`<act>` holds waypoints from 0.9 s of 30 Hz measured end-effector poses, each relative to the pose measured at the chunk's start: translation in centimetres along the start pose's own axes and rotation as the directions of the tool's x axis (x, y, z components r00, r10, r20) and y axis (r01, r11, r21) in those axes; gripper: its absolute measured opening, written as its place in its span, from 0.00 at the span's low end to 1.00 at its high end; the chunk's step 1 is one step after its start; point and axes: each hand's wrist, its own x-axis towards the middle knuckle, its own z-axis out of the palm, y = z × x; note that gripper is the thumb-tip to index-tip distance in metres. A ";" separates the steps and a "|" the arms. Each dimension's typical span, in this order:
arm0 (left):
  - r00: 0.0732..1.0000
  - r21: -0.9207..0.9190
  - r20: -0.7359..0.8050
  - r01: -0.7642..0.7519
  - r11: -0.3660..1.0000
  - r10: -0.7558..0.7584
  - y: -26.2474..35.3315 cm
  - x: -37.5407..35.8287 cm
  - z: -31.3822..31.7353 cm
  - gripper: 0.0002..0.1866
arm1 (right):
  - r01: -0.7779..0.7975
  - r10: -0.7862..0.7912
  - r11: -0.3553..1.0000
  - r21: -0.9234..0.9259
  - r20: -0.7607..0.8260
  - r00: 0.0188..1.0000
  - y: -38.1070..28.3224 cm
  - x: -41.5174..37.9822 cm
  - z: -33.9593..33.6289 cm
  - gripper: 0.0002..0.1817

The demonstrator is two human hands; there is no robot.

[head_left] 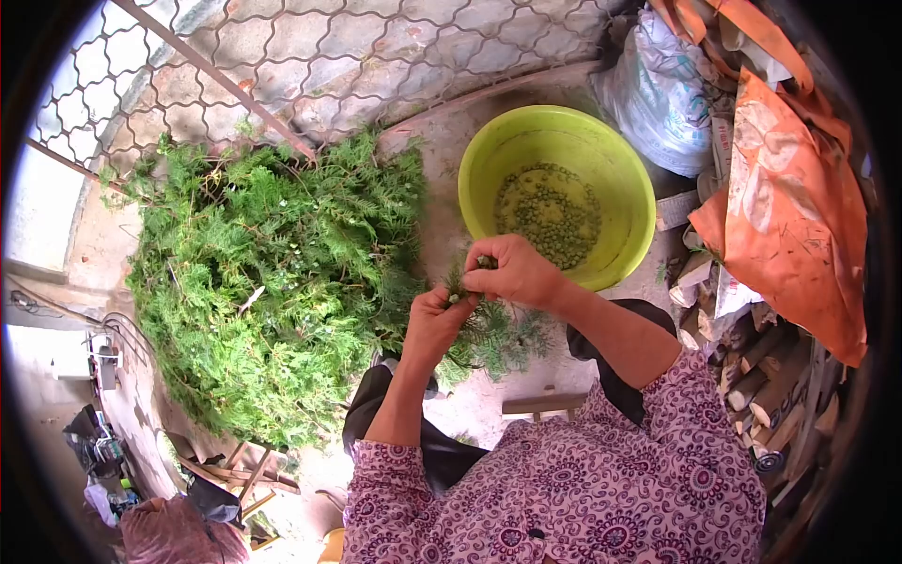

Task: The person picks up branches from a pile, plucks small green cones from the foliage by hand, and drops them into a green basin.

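Observation:
My left hand [437, 320] is closed on a leafy evergreen sprig [498, 340], whose feathery foliage hangs below both hands. Close beside it, the fingers of my right hand [515, 273] pinch a small green cone [486, 262]. Both hands are over the near left rim of a yellow-green plastic tub [631, 188]. Many small green cones [550, 211] lie across the bottom of that tub. To the left of my hands spreads a big heap of cut evergreen branches [272, 282].
A wire mesh fence [376, 47] runs along the back. On the right stand a white woven sack [658, 94], an orange sack [785, 207] and stacked firewood [766, 376]. Wooden sticks [249, 475] and a reddish cloth [178, 536] lie at the lower left.

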 end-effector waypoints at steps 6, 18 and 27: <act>0.998 -0.030 -0.001 0.055 0.998 -0.055 0.1 -0.2 -0.2 0.03 | -0.114 0.114 0.632 0.766 0.054 0.992 0.1 1.1 -2.1 0.04; 0.998 0.156 0.064 -0.033 0.987 0.023 -1.2 0.2 -0.8 0.10 | 0.325 -0.316 0.851 -0.412 0.093 0.944 0.7 -0.5 1.5 0.07; 0.990 0.163 0.123 0.048 0.986 -0.068 -0.4 -0.1 -0.7 0.08 | 0.131 -0.129 0.981 -0.147 0.019 0.991 -0.3 -0.8 0.5 0.03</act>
